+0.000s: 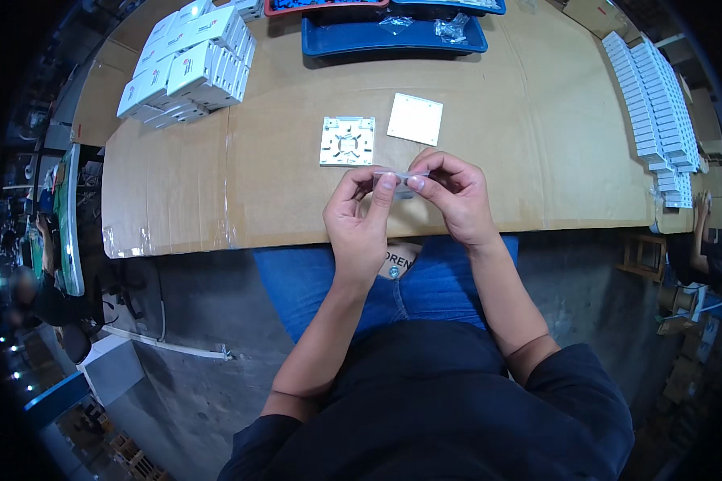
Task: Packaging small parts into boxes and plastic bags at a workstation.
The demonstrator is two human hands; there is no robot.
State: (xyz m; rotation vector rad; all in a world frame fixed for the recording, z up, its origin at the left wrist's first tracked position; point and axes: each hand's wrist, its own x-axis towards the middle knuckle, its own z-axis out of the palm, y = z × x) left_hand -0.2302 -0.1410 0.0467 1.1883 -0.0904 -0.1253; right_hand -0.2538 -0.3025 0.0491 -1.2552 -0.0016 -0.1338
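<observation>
Between my two hands is a small clear plastic bag [403,174], pinched at its upper edge. My left hand [361,210] grips one side with thumb and forefinger, and my right hand [460,199] grips the other. Something small and greyish shows at the bag's lower part, too small to make out. Just beyond my left hand, a square white plastic box base [347,142] lies with its moulded inside facing up. To its right, past my right hand, rests a flat square white cover [415,119], slightly turned.
Stacked white boxes [192,72] stand at the back left of the cardboard-covered table [289,208]. A blue tray [393,38] with clear bags sits at the far side, near a red bin [325,6]. Long rows of white boxes [651,112] line the right edge.
</observation>
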